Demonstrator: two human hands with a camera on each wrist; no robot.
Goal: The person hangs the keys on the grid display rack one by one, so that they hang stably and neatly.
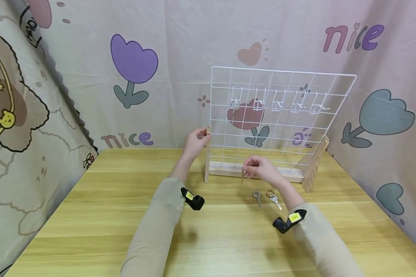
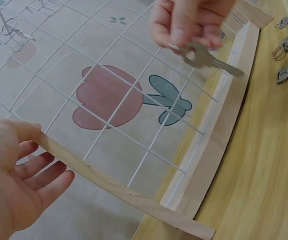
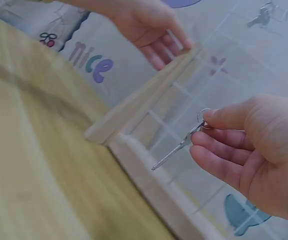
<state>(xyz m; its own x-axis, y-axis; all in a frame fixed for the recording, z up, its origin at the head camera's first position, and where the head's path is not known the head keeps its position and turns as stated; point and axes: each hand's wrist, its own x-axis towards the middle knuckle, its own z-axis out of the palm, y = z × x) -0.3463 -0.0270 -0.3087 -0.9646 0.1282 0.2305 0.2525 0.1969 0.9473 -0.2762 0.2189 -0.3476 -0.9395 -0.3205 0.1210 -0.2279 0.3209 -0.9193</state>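
Observation:
A white wire grid rack (image 1: 280,71) stands in a wooden base. At its left end my left hand (image 1: 195,143) holds the top of the wooden side post (image 2: 84,167), thumb side on the edge and fingers spread behind it. In front of the grid's lower part, my right hand (image 1: 261,169) pinches a metal key (image 3: 178,146) by its small ring (image 3: 202,118), and the blade points down toward the base rail (image 3: 144,182). Another key (image 1: 233,117) hangs by a ring on the leftmost hook (image 1: 235,102).
More white hooks (image 1: 278,104) line the grid to the right. Loose keys (image 1: 257,198) lie on the wooden table (image 1: 124,215) in front of the rack, one with a ring (image 1: 270,193). A patterned curtain (image 1: 180,38) hangs behind.

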